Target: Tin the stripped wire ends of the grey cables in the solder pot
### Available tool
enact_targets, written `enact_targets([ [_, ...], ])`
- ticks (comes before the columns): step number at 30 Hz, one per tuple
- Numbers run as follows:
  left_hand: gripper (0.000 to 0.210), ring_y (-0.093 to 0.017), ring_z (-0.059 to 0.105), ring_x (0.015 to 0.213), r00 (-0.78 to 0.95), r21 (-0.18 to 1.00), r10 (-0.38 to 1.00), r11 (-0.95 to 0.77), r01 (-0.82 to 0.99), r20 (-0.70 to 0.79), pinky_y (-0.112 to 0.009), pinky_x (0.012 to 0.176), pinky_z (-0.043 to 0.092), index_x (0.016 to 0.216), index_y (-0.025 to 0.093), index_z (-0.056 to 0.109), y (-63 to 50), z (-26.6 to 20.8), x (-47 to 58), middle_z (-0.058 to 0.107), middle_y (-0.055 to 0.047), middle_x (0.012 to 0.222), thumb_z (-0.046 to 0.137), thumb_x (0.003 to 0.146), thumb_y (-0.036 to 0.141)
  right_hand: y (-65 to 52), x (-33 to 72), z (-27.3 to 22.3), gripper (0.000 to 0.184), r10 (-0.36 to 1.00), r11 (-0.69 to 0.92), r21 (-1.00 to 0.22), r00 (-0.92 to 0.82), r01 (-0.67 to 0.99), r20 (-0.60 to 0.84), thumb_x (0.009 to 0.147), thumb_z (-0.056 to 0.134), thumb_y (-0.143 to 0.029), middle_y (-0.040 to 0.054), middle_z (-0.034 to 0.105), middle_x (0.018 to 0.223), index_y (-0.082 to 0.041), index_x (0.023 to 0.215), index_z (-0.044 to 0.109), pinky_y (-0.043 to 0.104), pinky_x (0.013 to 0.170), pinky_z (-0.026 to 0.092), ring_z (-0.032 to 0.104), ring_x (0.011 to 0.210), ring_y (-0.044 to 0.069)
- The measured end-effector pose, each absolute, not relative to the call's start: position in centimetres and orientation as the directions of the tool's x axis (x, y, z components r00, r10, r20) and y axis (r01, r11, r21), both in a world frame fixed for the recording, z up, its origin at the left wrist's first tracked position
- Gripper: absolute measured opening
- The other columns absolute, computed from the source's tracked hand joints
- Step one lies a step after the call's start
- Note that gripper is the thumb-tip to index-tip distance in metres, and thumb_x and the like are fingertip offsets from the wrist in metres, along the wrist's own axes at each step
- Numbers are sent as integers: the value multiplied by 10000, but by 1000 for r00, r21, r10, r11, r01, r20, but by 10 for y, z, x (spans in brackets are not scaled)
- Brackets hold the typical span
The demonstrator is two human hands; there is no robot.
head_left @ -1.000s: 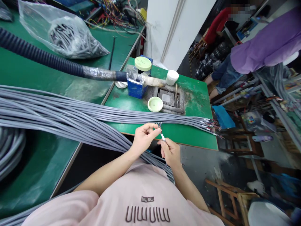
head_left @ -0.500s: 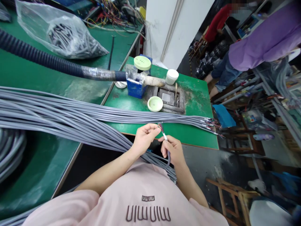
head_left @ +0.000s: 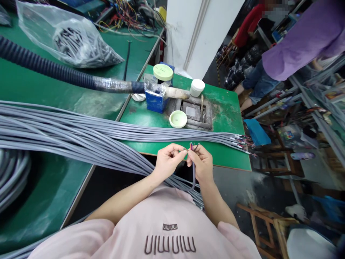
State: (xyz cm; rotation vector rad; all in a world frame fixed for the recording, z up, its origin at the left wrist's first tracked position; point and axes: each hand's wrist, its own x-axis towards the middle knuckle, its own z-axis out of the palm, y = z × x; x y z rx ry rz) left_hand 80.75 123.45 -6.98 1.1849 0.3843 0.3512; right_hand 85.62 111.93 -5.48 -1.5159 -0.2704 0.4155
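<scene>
A single grey cable (head_left: 193, 176) rises from below into my right hand (head_left: 201, 162), which is closed around its end. Thin coloured wires (head_left: 191, 146) fan out of that end above the fingertips. My left hand (head_left: 168, 160) pinches one of these wires between thumb and forefinger, its fingertips touching those of my right hand. The stripped part of the cable is mostly hidden by my fingers. Just beyond both hands, a long bundle of grey cables (head_left: 151, 133) lies across the green table, its stripped wire ends (head_left: 244, 140) at the right.
A solder pot (head_left: 192, 111) is set in the green table (head_left: 226, 118), with a pale green dish (head_left: 178, 119) beside it. A ribbed hose (head_left: 67, 75) ends at a blue box (head_left: 155, 101). A white jar (head_left: 197, 87) stands behind. Someone in purple (head_left: 302, 46) is at right.
My right hand has moved up the cable to its wire end and now meets my left fingertips. The wires have spread apart, and my left hand has shifted slightly right.
</scene>
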Motion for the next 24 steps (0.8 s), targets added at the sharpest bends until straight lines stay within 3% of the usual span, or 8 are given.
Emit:
enact_targets([
  [9, 292, -37, 318, 390, 904, 893, 394, 449, -30, -168, -182, 412, 254, 676, 146, 614, 1230, -71, 812, 431, 75, 425, 728, 683, 415, 1124, 861, -48, 182, 335, -120, -993, 941, -5, -46, 785, 639, -351, -56, 522, 547, -193, 734, 562, 194, 435, 397, 465, 445, 67],
  [18, 263, -38, 338, 392, 913, 838, 364, 543, -49, -182, -175, 411, 272, 714, 153, 604, 1218, -80, 816, 448, 81, 443, 711, 711, 394, 1127, 872, -47, 188, 354, -181, -983, 935, 35, -32, 783, 625, -365, -62, 495, 546, -191, 739, 569, 179, 426, 363, 431, 448, 58],
  [24, 257, -52, 374, 413, 886, 904, 450, 417, -98, -112, -187, 436, 312, 741, 154, 642, 1231, -85, 816, 453, 68, 448, 701, 717, 403, 1118, 927, -24, 177, 382, -354, -917, 923, 182, 36, 762, 609, -333, -84, 431, 449, -184, 693, 543, 185, 388, 281, 361, 376, 54],
])
